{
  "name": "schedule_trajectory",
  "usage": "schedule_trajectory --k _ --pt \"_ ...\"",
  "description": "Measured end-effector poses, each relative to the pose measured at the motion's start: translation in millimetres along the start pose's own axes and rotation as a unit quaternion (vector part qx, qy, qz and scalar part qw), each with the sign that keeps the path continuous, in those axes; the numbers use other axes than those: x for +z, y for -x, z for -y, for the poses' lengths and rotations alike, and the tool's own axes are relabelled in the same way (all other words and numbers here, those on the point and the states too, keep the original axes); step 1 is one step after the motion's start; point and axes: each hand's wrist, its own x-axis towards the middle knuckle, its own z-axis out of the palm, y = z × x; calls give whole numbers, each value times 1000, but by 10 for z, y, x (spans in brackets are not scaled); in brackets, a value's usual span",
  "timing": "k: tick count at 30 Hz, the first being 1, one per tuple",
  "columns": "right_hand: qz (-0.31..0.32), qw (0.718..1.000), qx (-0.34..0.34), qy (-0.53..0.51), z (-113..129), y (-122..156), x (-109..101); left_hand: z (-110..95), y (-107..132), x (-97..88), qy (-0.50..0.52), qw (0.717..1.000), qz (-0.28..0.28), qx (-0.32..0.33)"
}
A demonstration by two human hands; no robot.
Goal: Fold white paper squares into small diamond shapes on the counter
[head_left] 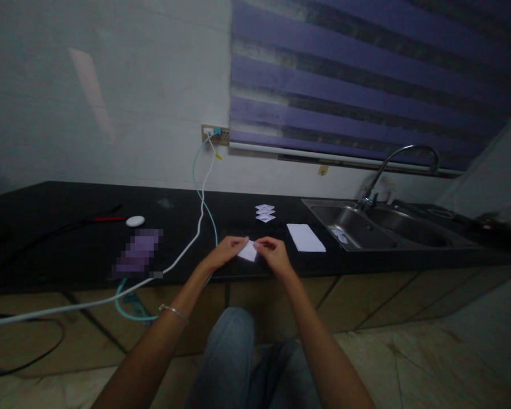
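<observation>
Both my hands meet over the front edge of a black counter (68, 250). Between them is a small white piece of paper (248, 251). My left hand (225, 251) pinches its left side with closed fingers. My right hand (273, 254) pinches its right side, fingers curled. A few small folded white paper pieces (264, 213) lie stacked farther back on the counter. A flat white sheet (305, 237) lies to the right of my hands.
A steel double sink (378, 227) with a curved tap (402, 159) sits at the right. White and teal cables (204, 193) run from a wall socket (216, 134) across the counter. A white round object (135, 221) and a blurred purple item (138, 251) lie left.
</observation>
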Motion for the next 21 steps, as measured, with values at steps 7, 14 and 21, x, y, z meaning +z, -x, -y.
schedule_trajectory --k 7,14,21 --pt "70 997 4 22 24 -6 54 40 9 6 -48 997 -8 58" --pt "-11 1000 -11 13 3 -10 27 -55 47 18 -46 998 32 26" --pt "-10 1000 20 -9 46 3 24 -84 84 0 -107 992 55 39"
